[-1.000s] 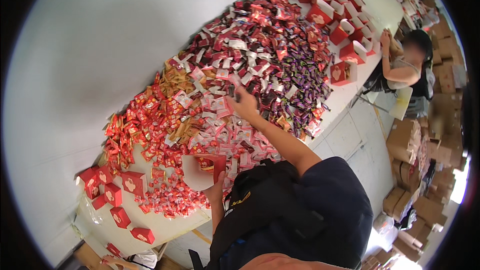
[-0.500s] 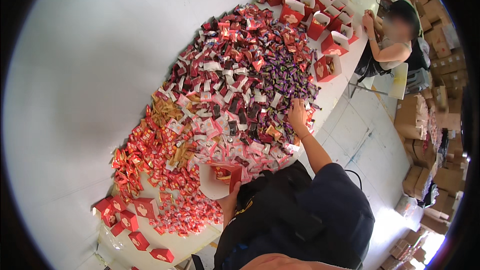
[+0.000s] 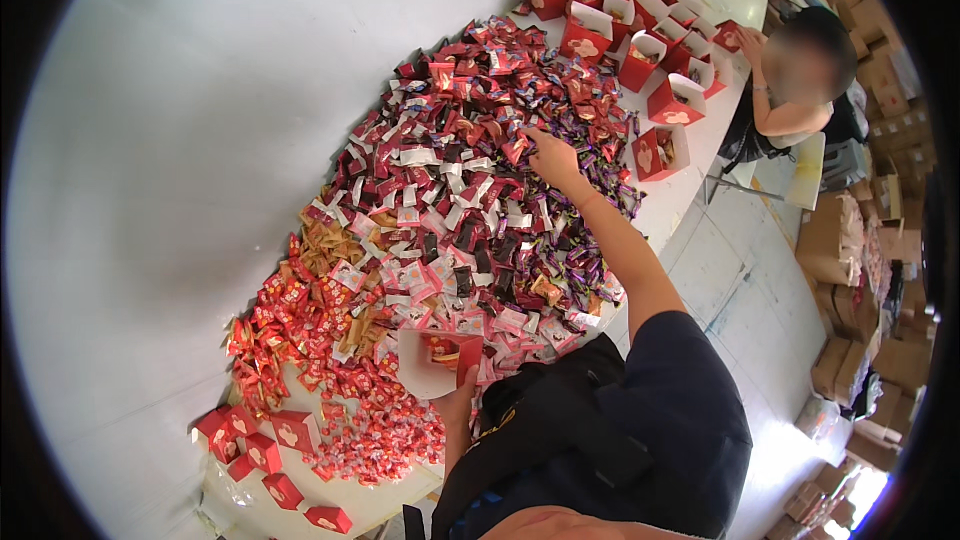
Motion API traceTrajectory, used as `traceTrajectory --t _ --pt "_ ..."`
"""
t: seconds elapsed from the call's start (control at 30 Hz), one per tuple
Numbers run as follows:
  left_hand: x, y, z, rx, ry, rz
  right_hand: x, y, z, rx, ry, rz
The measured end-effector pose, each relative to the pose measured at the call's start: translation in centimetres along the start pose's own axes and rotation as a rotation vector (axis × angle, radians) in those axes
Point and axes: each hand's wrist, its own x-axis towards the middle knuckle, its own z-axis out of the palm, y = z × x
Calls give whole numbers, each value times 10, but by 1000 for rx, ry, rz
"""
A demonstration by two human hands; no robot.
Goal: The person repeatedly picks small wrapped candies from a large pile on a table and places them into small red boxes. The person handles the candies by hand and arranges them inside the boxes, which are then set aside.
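My left hand grips an open red box with a white inside, its mouth tilted up toward me. Several red and golden packets lie in it. My right arm stretches across the long heap of wrapped sweets. My right hand is over the far half of the heap, its fingers closed at a red candy packet; the thumb is partly hidden. Around that hand lie dark red packets and small purple-wrapped candies. Pink-and-white packets lie closer to me.
Filled open red boxes crowd the table's far right end. A co-worker sits there, one hand at a red box. Small red boxes stand at the near left beside red-wrapped candies. Cardboard cartons line the right side.
My right hand has moved farther out, from the purple candies to the red packets. My left hand and its box stay nearly in place. A red box now shows at the co-worker's hand.
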Motion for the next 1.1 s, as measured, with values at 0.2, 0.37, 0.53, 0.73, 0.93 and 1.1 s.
traceTrajectory --t 0.2,0.37,0.53,0.73,0.93,1.1 --pt "5 -4 -5 2 -51 33 13 -18 -10 235 -38 100" --pt "-4 41 5 -388 18 315 -92 -162 -118 1283 -423 338" --pt "-3 40 4 -82 203 698 -205 -254 -139 1369 -543 114" --pt "-50 47 -16 77 327 776 -246 -272 -157 1047 -506 -68" --pt "-78 37 3 -227 162 696 -278 -262 -163 1311 -396 -259" --pt "-100 65 43 -500 -146 597 -308 -180 -183 762 -254 -359"
